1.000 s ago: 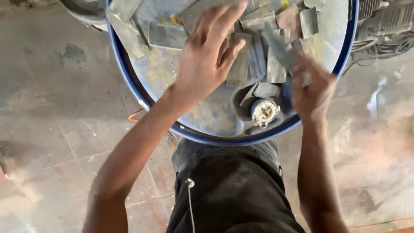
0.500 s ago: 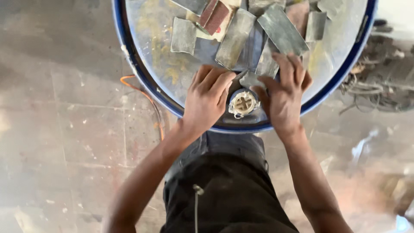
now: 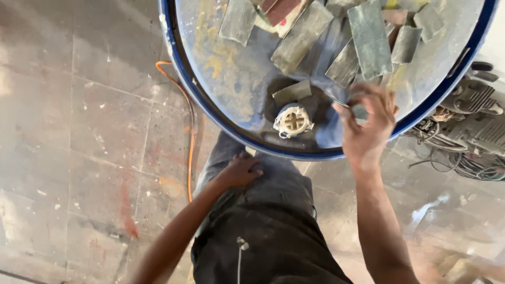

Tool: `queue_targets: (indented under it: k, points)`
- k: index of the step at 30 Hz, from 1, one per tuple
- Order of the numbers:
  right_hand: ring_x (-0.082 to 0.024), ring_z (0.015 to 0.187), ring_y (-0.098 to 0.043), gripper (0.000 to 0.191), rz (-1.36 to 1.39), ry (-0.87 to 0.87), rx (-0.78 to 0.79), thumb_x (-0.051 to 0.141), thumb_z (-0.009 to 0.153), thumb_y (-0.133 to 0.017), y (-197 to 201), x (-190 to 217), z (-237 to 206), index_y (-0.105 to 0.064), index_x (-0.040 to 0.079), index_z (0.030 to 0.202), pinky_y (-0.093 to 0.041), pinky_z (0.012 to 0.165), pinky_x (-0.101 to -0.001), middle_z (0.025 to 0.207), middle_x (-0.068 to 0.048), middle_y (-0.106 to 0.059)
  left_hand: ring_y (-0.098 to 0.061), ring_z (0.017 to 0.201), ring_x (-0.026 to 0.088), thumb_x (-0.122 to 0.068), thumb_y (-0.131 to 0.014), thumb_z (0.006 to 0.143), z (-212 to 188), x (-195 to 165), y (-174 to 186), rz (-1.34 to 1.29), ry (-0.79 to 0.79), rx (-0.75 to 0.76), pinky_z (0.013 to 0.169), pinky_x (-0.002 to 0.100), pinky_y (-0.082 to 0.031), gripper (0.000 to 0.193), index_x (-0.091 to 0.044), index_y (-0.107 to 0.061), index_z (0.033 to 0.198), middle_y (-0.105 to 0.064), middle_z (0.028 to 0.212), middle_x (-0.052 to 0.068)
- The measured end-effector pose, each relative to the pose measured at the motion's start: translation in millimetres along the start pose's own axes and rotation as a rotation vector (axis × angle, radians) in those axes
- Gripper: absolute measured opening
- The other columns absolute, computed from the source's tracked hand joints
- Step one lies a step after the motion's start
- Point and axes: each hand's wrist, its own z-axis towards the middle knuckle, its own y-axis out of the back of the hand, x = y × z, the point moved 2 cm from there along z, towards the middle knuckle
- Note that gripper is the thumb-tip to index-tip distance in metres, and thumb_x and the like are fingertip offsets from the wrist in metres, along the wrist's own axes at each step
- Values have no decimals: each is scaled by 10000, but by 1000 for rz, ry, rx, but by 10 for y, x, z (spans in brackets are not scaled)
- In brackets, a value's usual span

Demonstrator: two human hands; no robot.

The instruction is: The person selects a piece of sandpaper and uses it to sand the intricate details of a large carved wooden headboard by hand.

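Head view, only camera: my left hand point(image 3: 239, 171) has come off the drum top, where it lay next to the white cap half a second ago, and now rests on my thigh, fingers loosely curled, holding nothing. My right hand point(image 3: 368, 123) has stayed up at the near right rim of the blue drum point(image 3: 181, 79), and now pinches a small grey piece point(image 3: 360, 111) between thumb and fingers, closed round it, lifted just above the lid; motion blur there, so I cannot tell the exact shape of the piece. So judged from this, picking is down to one hand and one piece is out of the pile. The white ribbed cap point(image 3: 293, 121) sits in its dark recess near the front edge, now uncovered, with a grey strip point(image 3: 292, 92) lying just behind it, touching the recess edge. More grey rectangular sheets point(image 3: 370, 39) lie piled and overlapping across the far half of the lid, one reddish one point(image 3: 281, 10) among them, yellow stains on the left part. Around: orange cable point(image 3: 188, 121) runs down the stained tiled floor point(image 3: 79, 158) beside the drum, left of my leg; grey machine with tangled wires point(image 3: 473, 126) on the right, just beside the drum. Nothing blocks the right hand; the loose sheets crowd the lid just beyond it.
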Motion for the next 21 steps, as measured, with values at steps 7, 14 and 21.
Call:
queue_targets:
  k: [7,14,21]
  points:
    - [-82,689,-608,282,936,-563,-92,88,963,-829,23,-143,-330,-558,68,1034,-458,561,-227,850,-16,-636,-619,1140,443,-145,-784,732,280,221,-623,75,334,289,928,544,-524,348,19,-685,1023,-643,1156,281]
    - [-92,692,-631,252,1079,-786,-123,95,956,-776,-50,-148,-312,-551,58,1065,-389,504,-201,824,-45,-686,-583,1091,485,-30,-706,756,116,94,-598,-20,249,-66,909,581,-467,354,-19,-630,1102,-650,1144,253]
    - [-133,711,-611,385,1491,-743,-22,95,1071,-581,-106,-42,-322,-486,127,1443,-476,604,-250,1005,-101,-674,-685,1005,412,-233,-731,911,-65,247,-635,-240,331,277,871,528,-539,293,-23,-659,1103,-700,1016,213]
